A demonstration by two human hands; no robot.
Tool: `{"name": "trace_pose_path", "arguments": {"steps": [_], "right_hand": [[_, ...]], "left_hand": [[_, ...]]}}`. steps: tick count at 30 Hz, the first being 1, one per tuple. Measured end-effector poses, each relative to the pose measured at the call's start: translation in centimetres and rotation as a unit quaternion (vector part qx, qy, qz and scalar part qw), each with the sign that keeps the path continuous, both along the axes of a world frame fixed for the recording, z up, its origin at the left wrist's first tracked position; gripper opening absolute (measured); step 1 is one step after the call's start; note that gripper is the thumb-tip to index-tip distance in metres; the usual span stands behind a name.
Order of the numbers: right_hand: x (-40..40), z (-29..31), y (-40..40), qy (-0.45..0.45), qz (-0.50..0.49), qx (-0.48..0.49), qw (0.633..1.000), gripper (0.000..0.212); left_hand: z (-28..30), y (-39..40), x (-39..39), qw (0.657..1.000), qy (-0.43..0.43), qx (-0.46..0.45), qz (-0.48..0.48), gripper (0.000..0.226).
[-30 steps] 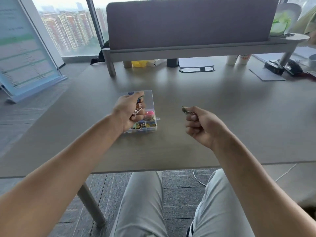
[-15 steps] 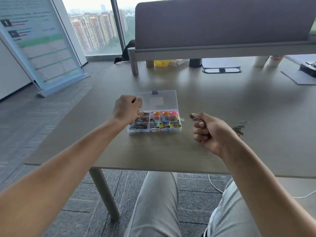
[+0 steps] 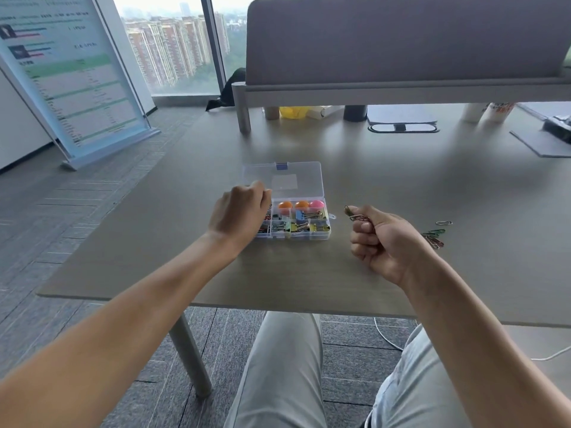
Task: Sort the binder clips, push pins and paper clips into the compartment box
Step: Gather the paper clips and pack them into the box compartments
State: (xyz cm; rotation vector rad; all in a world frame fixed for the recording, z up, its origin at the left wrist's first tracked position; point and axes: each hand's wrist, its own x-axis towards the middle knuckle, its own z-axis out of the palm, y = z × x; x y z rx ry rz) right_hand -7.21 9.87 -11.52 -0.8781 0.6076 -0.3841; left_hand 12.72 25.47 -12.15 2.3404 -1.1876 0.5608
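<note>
Your left hand (image 3: 240,213) hovers curled over the compartment box's (image 3: 323,234) left cells; whether it holds anything, I cannot tell. Your right hand (image 3: 381,239) pinches paper clips (image 3: 355,214), likely staged for the next drop, while loose clips (image 3: 434,235) wait on the tabletop (image 3: 401,180).

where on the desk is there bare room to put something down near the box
Bare desk lies between the compartment box and the near edge, and behind its open lid. It is crowded right of the right hand, where loose paper clips lie.

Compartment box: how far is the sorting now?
Mostly done: the compartment box already holds binder clips and round push pins. In hand: the right hand pinches paper clips; the left hand hovers over the box's left end. Left: loose paper clips on the table.
</note>
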Motion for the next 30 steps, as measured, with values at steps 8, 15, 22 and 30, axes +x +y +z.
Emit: {"name": "trace_pose_path", "arguments": {"steps": [8, 15, 22, 30], "right_hand": [[0.0, 0.0, 0.2, -0.004, -0.009, -0.001, 1.000, 0.010], [-0.1, 0.0, 0.2, -0.010, -0.012, -0.002, 1.000, 0.007], [-0.1, -0.1, 0.3, -0.009, -0.012, -0.011, 1.000, 0.005], [0.4, 0.1, 1.2, 0.002, -0.017, -0.020, 1.000, 0.004]], "left_hand": [[0.3, 0.5, -0.1, 1.000, -0.002, 0.018, 0.018, 0.036], [0.8, 0.5, -0.2, 0.999, 0.001, 0.036, 0.002, 0.038], [1.5, 0.9, -0.2, 0.998, 0.037, 0.048, -0.005, 0.029], [2.0, 1.4, 0.3, 0.997, 0.061, 0.029, -0.027, 0.031]]}}
